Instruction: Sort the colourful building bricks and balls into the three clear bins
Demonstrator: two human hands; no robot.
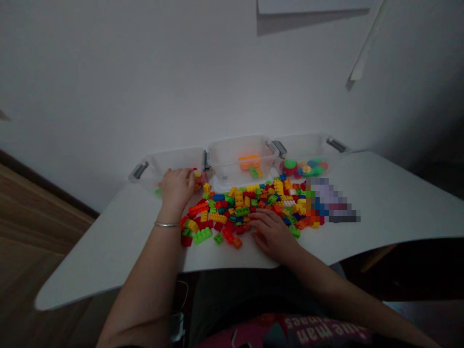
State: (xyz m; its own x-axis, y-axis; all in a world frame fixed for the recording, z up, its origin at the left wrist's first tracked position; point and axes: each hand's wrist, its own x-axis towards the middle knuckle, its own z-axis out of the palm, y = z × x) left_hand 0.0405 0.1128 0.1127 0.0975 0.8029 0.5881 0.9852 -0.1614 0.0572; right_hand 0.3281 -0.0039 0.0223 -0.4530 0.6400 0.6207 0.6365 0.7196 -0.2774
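Observation:
My left hand (177,190), with a silver bangle at its wrist, hangs over the left clear bin (177,157). Its fingers are bent together, and a bit of a small red toy brick (195,168) shows at the fingertips. Orange and green pieces lie inside that bin, partly hidden by the hand. My right hand (272,235) rests at the near side of a pile of coloured toy bricks (238,198), fingers apart. Its fingertips touch the bricks close to a green brick (242,211); whatever lies under the palm is hidden.
The middle clear bin (239,145) holds an orange piece (250,162) and a green-yellow one. Round coloured pieces (311,167) lie in the right clear bin (304,145). A pixelated patch covers something right of the pile. The white table (391,193) meets the wall.

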